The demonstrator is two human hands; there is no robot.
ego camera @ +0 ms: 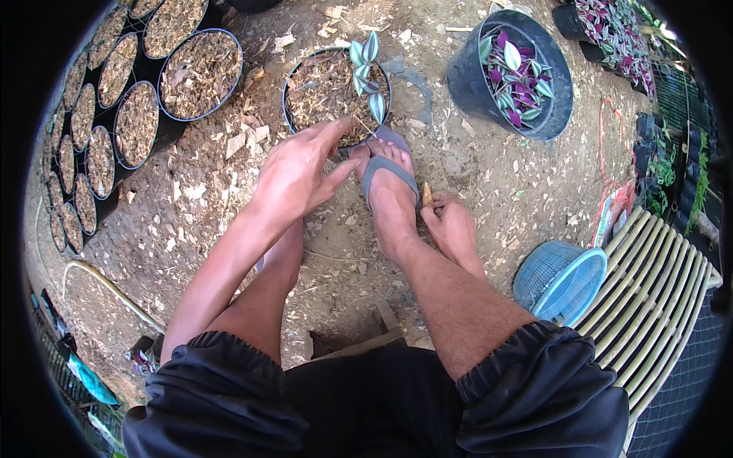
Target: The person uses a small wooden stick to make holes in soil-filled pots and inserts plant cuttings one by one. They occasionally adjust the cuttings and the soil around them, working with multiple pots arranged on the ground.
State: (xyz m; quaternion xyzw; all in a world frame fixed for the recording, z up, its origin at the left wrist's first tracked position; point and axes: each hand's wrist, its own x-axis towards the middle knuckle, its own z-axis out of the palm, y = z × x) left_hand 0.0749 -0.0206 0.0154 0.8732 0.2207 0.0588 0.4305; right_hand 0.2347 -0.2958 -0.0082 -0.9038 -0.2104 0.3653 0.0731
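Between my feet and the row of pots stands a round plant pot (320,86) filled with soil and wood chips. A striped green-and-silver tradescantia cutting (362,71) lies over its right part. My left hand (312,163) hovers at the pot's near rim, fingers apart; whether its fingertips touch the thin brown stem (365,126) there is unclear. My right hand (451,226) is low beside my sandalled right foot, its fingers closed around a short brown wooden piece (428,194), perhaps a tool handle. Purple and striped cuttings (518,86) fill part of a large black bucket (467,74) at the upper right.
Many chip-filled black pots (200,74) stand at the left. A blue plastic basket (558,280) lies tilted beside a bamboo slatted bench (653,297) at the right. Potted tradescantia (615,34) grows at the upper right. Wood chips litter the dirt ground (492,172). A wooden stool edge (366,343) shows below me.
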